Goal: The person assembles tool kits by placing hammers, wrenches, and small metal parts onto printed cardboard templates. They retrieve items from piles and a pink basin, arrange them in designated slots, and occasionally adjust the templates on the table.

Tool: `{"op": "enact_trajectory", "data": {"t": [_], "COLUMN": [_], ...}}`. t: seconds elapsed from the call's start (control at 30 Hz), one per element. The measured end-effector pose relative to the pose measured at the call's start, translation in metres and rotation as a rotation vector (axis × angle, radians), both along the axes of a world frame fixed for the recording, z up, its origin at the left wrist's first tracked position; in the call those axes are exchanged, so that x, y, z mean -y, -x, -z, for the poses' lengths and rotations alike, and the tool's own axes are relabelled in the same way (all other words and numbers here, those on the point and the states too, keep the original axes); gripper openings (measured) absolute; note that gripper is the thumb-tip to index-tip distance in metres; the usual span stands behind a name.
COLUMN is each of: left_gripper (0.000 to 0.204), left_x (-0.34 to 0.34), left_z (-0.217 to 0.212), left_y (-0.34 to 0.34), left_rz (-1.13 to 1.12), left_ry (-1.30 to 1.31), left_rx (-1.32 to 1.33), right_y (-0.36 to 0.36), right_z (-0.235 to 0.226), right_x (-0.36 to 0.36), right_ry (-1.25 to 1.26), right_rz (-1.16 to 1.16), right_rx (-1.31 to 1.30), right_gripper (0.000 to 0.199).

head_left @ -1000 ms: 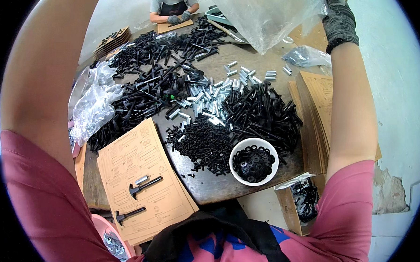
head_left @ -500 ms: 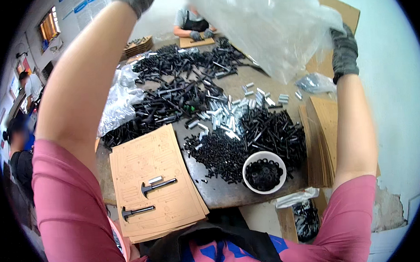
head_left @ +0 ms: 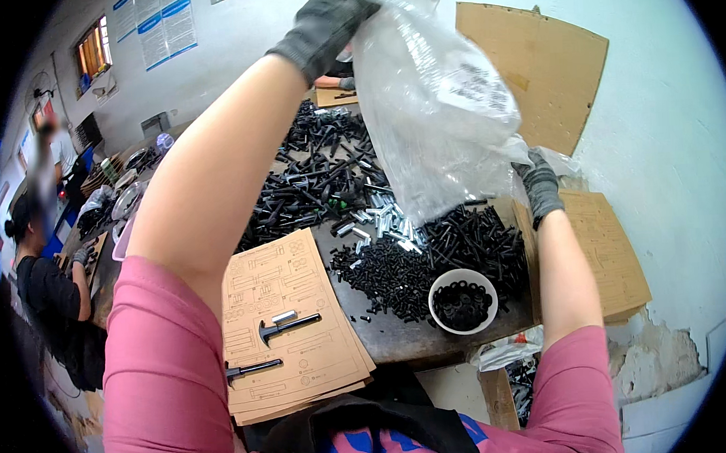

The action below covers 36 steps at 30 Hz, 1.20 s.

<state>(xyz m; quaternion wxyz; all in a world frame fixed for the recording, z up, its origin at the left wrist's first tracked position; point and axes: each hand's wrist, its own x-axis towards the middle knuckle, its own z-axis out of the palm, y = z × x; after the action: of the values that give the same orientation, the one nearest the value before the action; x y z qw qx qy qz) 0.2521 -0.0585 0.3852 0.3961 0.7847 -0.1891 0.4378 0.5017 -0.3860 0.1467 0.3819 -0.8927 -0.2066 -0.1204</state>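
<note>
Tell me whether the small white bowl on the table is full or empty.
Nearly full: the small round white bowl near the dark table's front edge holds a heap of small black ring-shaped parts reaching almost to its rim.

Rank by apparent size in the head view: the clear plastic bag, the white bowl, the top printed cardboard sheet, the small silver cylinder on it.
1. clear plastic bag, though it is held up nearer the camera.
2. printed cardboard sheet.
3. white bowl.
4. silver cylinder.

The clear plastic bag (head_left: pixel 435 110) hides part of the black parts pile (head_left: pixel 328 179); a blurred co-worker (head_left: pixel 48 159) stands far left.
</note>
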Motion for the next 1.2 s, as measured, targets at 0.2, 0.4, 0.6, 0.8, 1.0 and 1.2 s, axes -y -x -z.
{"op": "enact_trajectory", "data": {"t": [0.2,0.4,0.6,0.8,1.0,1.2], "left_gripper": [0.041,0.037,0.036,0.030,0.030,0.033], "left_x": [0.074,0.070,0.083,0.096,0.109,0.095], "left_z": [-0.010,0.007,0.020,0.038,0.041,0.031], "left_y": [-0.032,-0.023,-0.013,-0.013,-0.019,-0.020], "left_rz": [0.095,-0.015,0.065,0.158,0.122,0.044], "left_ry": [0.130,0.091,0.290,0.215,0.134,0.159], "left_rx": [0.038,0.069,0.058,0.125,0.209,0.174], "right_y": [0.107,0.091,0.113,0.101,0.089,0.122], "right_z": [-0.021,-0.028,-0.047,-0.070,-0.117,-0.159], "right_x": [-0.001,0.044,0.038,0.055,-0.006,-0.043], "right_ry": [0.417,-0.040,0.282,-0.400,-0.311,-0.702], "right_rz": [0.114,0.069,-0.023,-0.529,-0.687,-0.460], "right_rx": [-0.226,0.190,0.165,-0.154,0.016,-0.411], "right_gripper": [0.062,0.054,0.060,0.078,0.048,0.031]}}
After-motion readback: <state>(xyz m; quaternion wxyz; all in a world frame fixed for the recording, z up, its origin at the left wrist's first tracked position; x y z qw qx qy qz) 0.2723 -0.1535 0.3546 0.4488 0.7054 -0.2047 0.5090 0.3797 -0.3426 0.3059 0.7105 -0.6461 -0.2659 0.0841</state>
